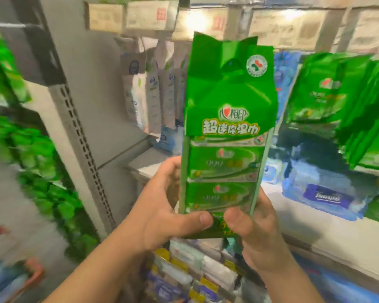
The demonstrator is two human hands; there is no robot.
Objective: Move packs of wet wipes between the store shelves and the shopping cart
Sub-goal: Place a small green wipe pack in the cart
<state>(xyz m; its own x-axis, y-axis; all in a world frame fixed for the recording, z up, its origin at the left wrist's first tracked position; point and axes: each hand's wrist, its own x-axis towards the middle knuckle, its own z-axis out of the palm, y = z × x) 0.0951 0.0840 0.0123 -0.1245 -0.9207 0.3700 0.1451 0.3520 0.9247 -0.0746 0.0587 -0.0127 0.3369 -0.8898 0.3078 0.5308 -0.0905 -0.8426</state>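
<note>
Both hands hold one tall green multipack of wet wipes (225, 119) upright in front of the shelving. The left hand (162, 206) grips the lower left edge of the pack, thumb laid across the front face near the bottom and fingers wrapped behind. The right hand (256, 230) grips the lower right edge in the same manner, thumb on the front and fingers curled round the back; the two thumb tips lie just beside each other. The pack rises above both hands, with its crimped top flap uppermost and several small packets visible through the clear lower section. Beyond the right hand, a white shelf (315, 228) carries blue wipe packs (324, 197) lying flat, and green packs (341, 92) stand above them, blurred. Beyond the left hand, pale hanging packs (149, 92) sit against the grey back panel, next to a perforated grey upright (83, 147). Further out to the left of the left hand are blurred green goods (37, 162). Below both hands, a lower tier holds small packs with yellow and blue labels (190, 274). The top edge shows price tags (149, 16), unreadable.
</note>
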